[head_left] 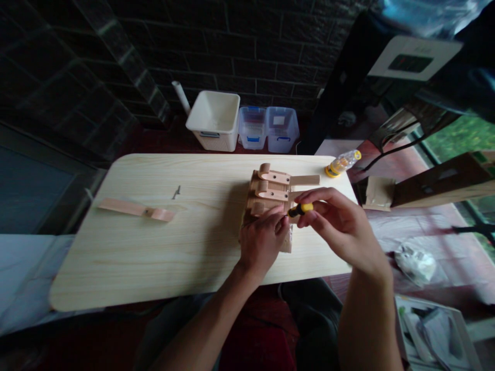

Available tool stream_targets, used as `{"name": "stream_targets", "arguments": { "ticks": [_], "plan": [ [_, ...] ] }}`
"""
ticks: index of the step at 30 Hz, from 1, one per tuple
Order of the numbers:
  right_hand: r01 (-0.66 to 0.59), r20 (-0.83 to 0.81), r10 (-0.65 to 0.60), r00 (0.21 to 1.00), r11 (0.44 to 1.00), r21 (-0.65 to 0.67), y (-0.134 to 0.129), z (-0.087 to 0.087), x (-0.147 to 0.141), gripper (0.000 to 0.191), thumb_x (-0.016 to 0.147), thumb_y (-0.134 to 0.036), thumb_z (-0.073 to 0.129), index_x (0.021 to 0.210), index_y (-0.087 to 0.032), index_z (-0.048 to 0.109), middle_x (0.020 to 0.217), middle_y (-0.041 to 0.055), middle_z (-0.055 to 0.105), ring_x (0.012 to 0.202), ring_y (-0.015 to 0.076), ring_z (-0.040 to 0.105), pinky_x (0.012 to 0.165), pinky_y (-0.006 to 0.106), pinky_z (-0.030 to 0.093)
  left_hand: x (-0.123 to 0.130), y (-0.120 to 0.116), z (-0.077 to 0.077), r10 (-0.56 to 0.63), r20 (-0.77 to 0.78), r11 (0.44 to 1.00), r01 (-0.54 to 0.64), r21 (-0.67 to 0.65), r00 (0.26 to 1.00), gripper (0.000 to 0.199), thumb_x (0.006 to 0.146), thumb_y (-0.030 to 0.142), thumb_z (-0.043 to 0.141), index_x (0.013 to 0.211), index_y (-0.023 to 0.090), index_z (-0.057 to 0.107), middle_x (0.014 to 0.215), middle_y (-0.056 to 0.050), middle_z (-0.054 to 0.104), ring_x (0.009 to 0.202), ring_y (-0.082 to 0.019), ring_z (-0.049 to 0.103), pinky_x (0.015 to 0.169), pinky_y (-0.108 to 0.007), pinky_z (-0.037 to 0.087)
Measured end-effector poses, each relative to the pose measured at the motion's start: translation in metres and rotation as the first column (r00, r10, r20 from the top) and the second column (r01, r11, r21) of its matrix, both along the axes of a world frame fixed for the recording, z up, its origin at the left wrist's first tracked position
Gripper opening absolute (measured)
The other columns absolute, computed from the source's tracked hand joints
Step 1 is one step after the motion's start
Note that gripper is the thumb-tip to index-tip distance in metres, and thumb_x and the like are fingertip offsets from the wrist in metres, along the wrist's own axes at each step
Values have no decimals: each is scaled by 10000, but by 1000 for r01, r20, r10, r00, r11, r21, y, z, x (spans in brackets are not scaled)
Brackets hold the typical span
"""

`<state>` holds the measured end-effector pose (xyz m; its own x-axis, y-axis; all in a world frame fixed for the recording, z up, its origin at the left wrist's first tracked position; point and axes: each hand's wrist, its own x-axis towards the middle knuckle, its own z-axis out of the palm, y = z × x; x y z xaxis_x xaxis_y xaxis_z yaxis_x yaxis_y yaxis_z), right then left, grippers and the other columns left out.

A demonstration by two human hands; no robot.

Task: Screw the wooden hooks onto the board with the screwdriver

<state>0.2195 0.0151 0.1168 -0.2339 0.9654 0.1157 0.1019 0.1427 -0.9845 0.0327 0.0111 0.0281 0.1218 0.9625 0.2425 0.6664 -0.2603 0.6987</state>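
Observation:
My right hand (340,224) is closed around a small yellow-and-black screwdriver (300,209), whose tip points left and down at a wooden assembly (258,179). Curved wooden pieces are fixed on that assembly with dark screws, and flat strips stick out to its right. Against its near part lies my left hand (260,242), fingers bent and pressed on the wood, with thumb and forefinger close to the screwdriver tip. What exactly sits between those fingertips is hidden. A loose wooden strip with a curved piece (133,208) rests on the left of the table.
Loose screws (177,192) lie on the pale wooden table (185,268). A clear container with yellow ends (342,164) stands at the far right corner. Beyond the table are a white bin (216,135) and two clear plastic boxes (282,135). Cardboard (436,180) is at right.

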Motion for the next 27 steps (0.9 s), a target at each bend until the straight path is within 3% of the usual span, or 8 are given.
{"name": "stream_targets", "arguments": {
  "ticks": [7,12,23,27],
  "plan": [
    [26,30,-26,999,999,-24,-3,7,-2,191,1046,-367,794,1212,-277,765,1267,62,799,918,171,800,854,334,675,0,1,-1,-13,9,1000,13,-17,1000,177,1103,275,674,1183,286,832,1378,-9,845,1066,-216,857,981,-342,661],
    [25,7,-25,1000,999,-22,0,2,-2,242,1020,-400,825,1209,-263,758,1206,66,805,866,170,788,792,323,673,0,1,-2,-17,18,1000,18,-8,1000,166,1101,258,676,1162,295,826,1376,-2,845,1164,-222,843,1017,-341,652],
    [22,-1,-22,1000,999,36,0,5,-4,152,1063,-345,773,1207,-298,783,1274,41,766,879,142,784,847,322,685,0,1,-3,-3,1,1000,3,27,1000,150,1101,274,687,1151,287,829,1358,0,852,1154,-236,854,991,-345,661],
    [25,0,-25,1000,1000,-2,-1,6,-3,171,1084,-382,738,1212,-284,794,1345,67,772,916,158,799,884,351,699,0,0,-4,7,-14,999,-6,47,1000,149,1094,267,697,1156,270,832,1347,-18,856,1116,-232,861,948,-337,670]
  ]
}}
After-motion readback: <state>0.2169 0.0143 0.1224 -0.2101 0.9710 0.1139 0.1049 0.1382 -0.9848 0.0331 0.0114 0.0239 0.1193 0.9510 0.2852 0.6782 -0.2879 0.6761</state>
